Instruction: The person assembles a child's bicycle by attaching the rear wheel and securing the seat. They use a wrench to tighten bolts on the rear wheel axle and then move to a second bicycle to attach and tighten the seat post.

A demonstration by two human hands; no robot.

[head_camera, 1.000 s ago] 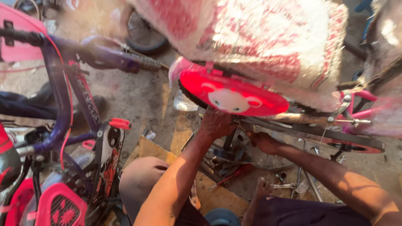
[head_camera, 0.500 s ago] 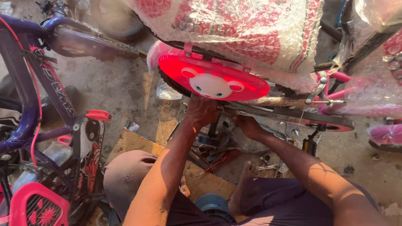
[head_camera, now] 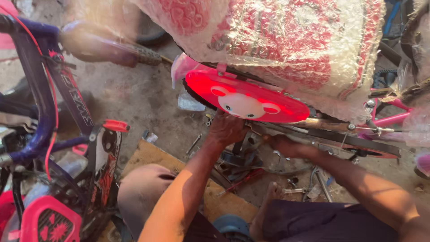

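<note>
In the head view we look down at our two hands working beneath a small pink bicycle wrapped in bubble wrap (head_camera: pixel 286 45); its red chain guard (head_camera: pixel 246 96), an elongated oval with a white animal face on it, lies with its long axis running from upper left to lower right across the middle of the picture, the narrower end pointing right toward the pink frame tubes (head_camera: pixel 394 118). Our left hand (head_camera: pixel 228 130) sits just under the lower edge of the guard, fingers curled and pressed against the parts below it, though we cannot tell exactly what it grips because the guard hides the fingertips. Our right hand (head_camera: pixel 282 145) is beside it to the right, closed around something near the dark chain stay (head_camera: pixel 331 139) that runs along the same slanted line as the guard; what it clasps is too hidden for us to tell. Below the hands a red-handled tool (head_camera: pixel 242 179) and a few loose metal bits lie on the dusty floor (head_camera: pixel 148 98), and a sheet of cardboard (head_camera: pixel 148 157) lies under our knee. To the left stands a purple bicycle (head_camera: pixel 45 112) with a red pedal (head_camera: pixel 115 126) and a pink chain cover (head_camera: pixel 49 222), well apart from the hands
</note>
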